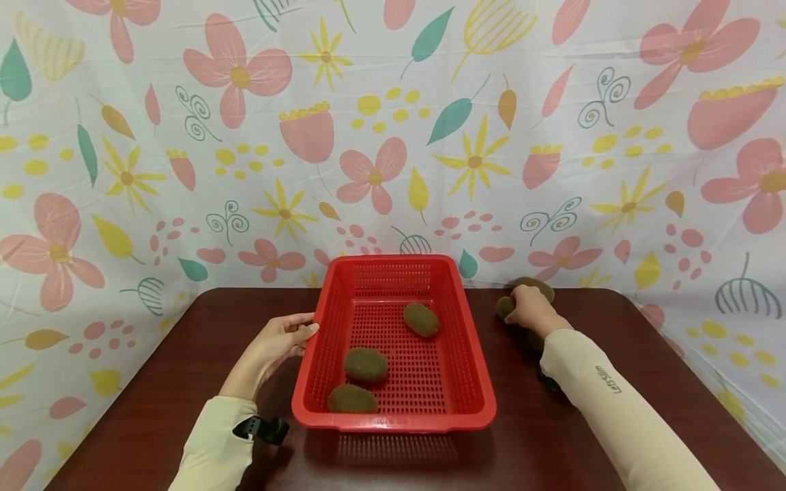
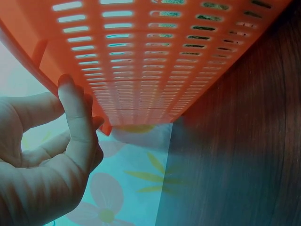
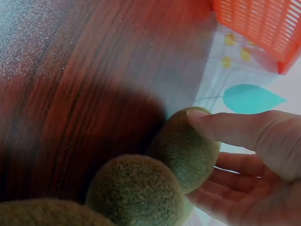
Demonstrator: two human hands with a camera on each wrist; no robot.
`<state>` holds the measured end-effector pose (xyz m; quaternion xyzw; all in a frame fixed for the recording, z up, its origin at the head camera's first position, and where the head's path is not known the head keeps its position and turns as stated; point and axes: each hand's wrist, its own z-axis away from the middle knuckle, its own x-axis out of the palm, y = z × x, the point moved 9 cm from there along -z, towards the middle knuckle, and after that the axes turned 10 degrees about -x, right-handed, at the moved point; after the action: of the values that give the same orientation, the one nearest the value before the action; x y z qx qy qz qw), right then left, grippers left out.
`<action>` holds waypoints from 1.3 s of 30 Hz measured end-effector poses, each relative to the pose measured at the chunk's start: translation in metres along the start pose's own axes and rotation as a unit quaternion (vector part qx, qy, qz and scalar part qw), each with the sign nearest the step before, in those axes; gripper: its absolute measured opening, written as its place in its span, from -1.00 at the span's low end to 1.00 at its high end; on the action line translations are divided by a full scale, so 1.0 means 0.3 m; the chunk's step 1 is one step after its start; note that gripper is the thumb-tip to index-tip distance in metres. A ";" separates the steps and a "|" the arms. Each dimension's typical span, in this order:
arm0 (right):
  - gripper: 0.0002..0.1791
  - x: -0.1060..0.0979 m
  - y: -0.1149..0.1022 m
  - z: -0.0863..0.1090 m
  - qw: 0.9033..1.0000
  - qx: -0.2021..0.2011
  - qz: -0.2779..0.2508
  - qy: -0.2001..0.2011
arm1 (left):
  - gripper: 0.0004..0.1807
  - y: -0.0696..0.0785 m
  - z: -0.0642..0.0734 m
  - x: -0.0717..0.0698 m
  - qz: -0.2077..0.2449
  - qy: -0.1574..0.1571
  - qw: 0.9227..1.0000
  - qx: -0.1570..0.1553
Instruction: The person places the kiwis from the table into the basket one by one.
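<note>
— Where are the hands?
— Left hand (image 1: 279, 341) rests relaxed fingers on the red basket's (image 1: 319, 327) rim; right hand (image 1: 531, 307) curls round a kiwi (image 3: 188, 150) on the desk (image 1: 614, 320), right of the basket.
— And inside?
— Three kiwis (image 1: 366, 364).

Both arms wear long, close-fitting cream sleeves (image 1: 215, 443) reaching the wrists. The right sleeve (image 1: 614, 409) bears small dark lettering along the forearm. A black strap (image 1: 263, 428) circles the left wrist; both hands are bare.
</note>
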<state>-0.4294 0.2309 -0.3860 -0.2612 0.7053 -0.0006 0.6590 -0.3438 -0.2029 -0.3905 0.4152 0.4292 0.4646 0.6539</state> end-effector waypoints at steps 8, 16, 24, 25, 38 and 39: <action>-0.67 0.008 0.016 -0.013 1.000 0.010 0.016 -0.006 | -0.47 0.008 0.002 0.004 -0.002 -0.005 1.000 0.005; -0.72 -0.010 0.010 -0.012 1.000 0.001 -0.010 -0.005 | -0.47 0.015 0.004 0.003 -0.001 -0.005 1.000 0.004; -0.72 -0.040 -0.011 -0.005 0.999 -0.005 -0.032 -0.002 | -0.50 0.010 -0.003 -0.002 -0.002 0.004 1.000 -0.004; -0.73 -0.045 -0.015 -0.003 0.999 -0.006 -0.035 -0.001 | -0.50 0.009 -0.004 -0.002 -0.001 0.006 1.000 -0.005; -0.75 -0.105 -0.038 0.023 0.996 -0.022 -0.081 0.019 | -0.48 0.000 -0.003 -0.002 -0.002 0.005 1.000 -0.002; -0.72 -0.110 -0.042 0.024 0.996 -0.025 -0.084 0.021 | -0.49 -0.001 -0.003 -0.002 -0.003 0.006 1.000 -0.002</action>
<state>-0.4181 0.2346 -0.3520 -0.3355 0.6944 -0.0438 0.6351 -0.3445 -0.2033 -0.3909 0.4103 0.4331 0.4660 0.6534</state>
